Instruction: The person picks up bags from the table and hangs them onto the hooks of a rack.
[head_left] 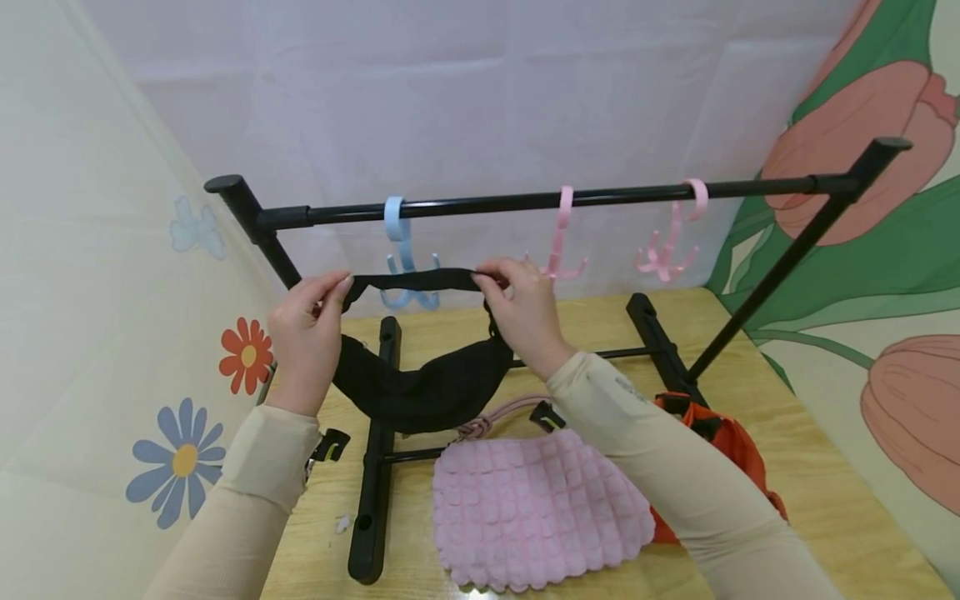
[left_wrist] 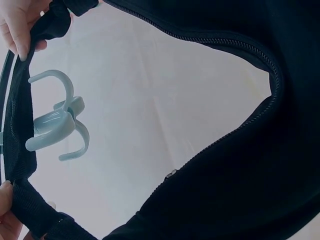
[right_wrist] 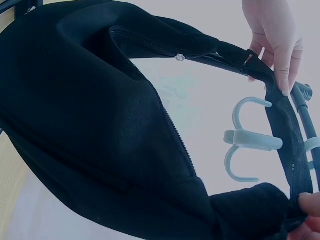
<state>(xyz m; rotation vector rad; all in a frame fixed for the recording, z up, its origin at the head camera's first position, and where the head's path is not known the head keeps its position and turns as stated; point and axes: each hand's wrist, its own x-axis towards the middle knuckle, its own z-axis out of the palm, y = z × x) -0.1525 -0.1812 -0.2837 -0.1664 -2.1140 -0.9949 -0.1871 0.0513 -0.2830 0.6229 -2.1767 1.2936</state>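
Observation:
Both hands hold up a black zippered bag (head_left: 420, 392) by its strap (head_left: 420, 281). My left hand (head_left: 303, 342) pinches the strap's left end between thumb and fingers. At the other end, my right hand (head_left: 525, 312) pinches it the same way. The bag's body sags below, its zipper (left_wrist: 275, 75) showing in the left wrist view. Behind the strap, a light blue multi-prong hook (head_left: 395, 218) hangs from the black rail (head_left: 487, 203). Prongs show above and below the strap; whether they touch it, I cannot tell.
Two pink hooks, one mid-rail (head_left: 559, 229) and one farther right (head_left: 699, 198), hang from the rack. On the wooden table lie a puffy pink bag (head_left: 532, 517) and an orange and black cloth item (head_left: 742, 454). The rack's black foot (head_left: 367, 517) stands at left.

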